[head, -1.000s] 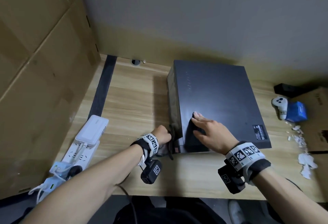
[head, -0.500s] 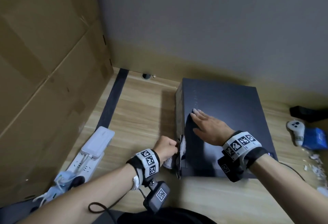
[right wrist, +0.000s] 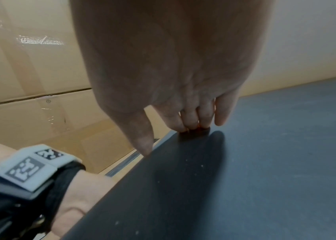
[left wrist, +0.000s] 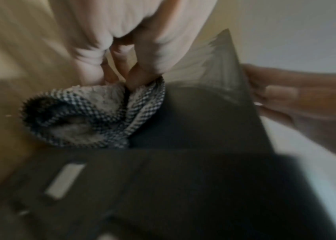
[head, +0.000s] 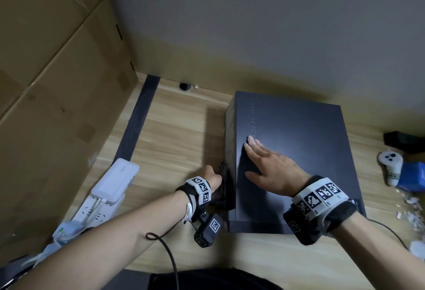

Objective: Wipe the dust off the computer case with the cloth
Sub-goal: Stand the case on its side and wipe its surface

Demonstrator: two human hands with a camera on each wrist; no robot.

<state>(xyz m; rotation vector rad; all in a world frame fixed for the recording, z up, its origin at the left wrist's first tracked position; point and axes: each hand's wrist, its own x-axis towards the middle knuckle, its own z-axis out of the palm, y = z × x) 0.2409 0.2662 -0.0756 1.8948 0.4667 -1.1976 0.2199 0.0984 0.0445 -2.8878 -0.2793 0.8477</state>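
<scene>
1. Nearest, the left hand (head: 212, 178) has its fingers curled round a bunched checked cloth (left wrist: 93, 116) and presses it against the left side wall of the computer case (head: 299, 151), low and towards the near end. The bunch looks loose, with folds hanging free. A flatter pad under the fingers would probably put more cloth on the panel.
2. The case lies flat on the wooden desk (head: 174, 133), right of centre. The side being wiped faces left and is narrow and shadowed, so slow strokes from near to far along its full length seem the best way to avoid missed strips.
3. The right hand (head: 269, 168) lies spread with straight fingers on the case's top, close to the left edge, holding nothing. It should bear down while the cloth pushes sideways, or the case may slide right.
4. Pale specks show on the top panel in the right wrist view, so I judge the top is not yet clean.
5. A white power strip (head: 92, 209) sits to the left, clear of the stroke.
</scene>
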